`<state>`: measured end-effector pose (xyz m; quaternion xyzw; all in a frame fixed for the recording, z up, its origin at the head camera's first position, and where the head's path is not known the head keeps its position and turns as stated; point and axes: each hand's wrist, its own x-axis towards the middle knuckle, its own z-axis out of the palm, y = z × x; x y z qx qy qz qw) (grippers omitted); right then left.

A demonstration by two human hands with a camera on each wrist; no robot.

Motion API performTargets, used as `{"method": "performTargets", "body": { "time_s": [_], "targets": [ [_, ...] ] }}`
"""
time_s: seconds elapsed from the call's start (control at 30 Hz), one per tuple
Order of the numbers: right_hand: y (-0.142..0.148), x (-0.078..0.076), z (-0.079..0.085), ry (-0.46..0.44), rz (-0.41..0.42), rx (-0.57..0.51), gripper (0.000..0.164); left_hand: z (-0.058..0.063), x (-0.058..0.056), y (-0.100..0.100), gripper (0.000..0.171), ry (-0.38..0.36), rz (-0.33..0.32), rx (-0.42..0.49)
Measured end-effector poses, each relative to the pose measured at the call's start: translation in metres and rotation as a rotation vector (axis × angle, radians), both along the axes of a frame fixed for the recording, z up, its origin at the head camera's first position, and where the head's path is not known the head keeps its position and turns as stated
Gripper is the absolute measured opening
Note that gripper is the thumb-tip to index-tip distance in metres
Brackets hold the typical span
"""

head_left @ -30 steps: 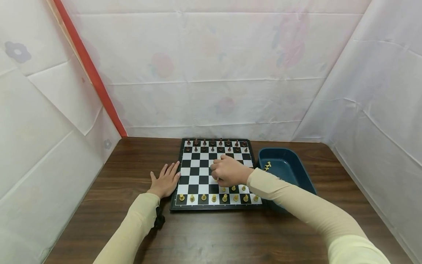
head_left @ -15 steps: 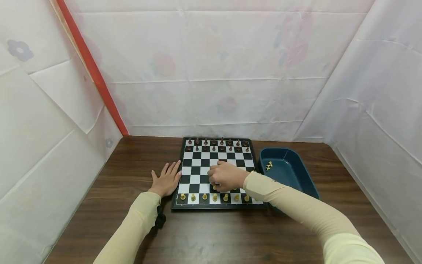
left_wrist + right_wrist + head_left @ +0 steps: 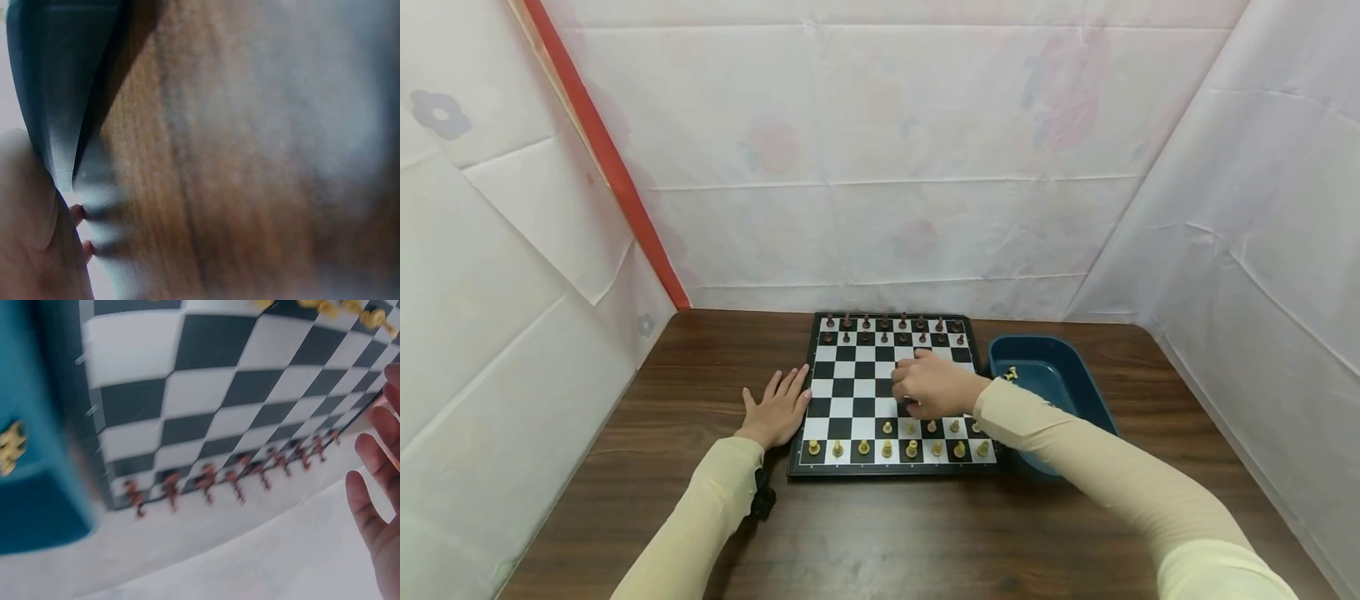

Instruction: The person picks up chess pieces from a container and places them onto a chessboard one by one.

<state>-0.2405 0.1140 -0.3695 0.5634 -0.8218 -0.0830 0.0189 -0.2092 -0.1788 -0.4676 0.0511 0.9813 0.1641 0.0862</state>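
Observation:
The chessboard (image 3: pixel 853 400) lies on the table, with yellow chess pieces along its near side and dark red ones along its far side. My left hand (image 3: pixel 775 411) rests flat on the table, fingertips at the board's left edge. Over the right-middle squares hovers my right hand (image 3: pixel 936 385), its fingers loosely bent and holding nothing; the right wrist view shows its fingers (image 3: pixel 375 456) apart. A yellow pawn (image 3: pixel 887 427) stands just below and left of that hand, at the left end of the partial second yellow row. Part of the board is hidden under my right hand and forearm.
Against the board's right side stands a blue tray (image 3: pixel 1052 375) holding several yellow pieces (image 3: pixel 1011 373); my right sleeve (image 3: pixel 1075 433) crosses over it. Wood-grain table (image 3: pixel 880 533) extends around the board, and white cloth (image 3: pixel 880 167) encloses the back and sides.
My right hand first came down and left to the second yellow row, then let go of a yellow pawn there and moved up and right. The left hand stayed put.

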Motion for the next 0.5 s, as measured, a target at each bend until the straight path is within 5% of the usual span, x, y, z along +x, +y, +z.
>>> {"method": "performTargets", "body": {
  "time_s": [0.5],
  "targets": [
    [0.077,-0.026,0.023,0.081,-0.184,-0.055,0.008,0.000,0.000,-0.004,0.058,0.005,0.016,0.002]
  ]
}}
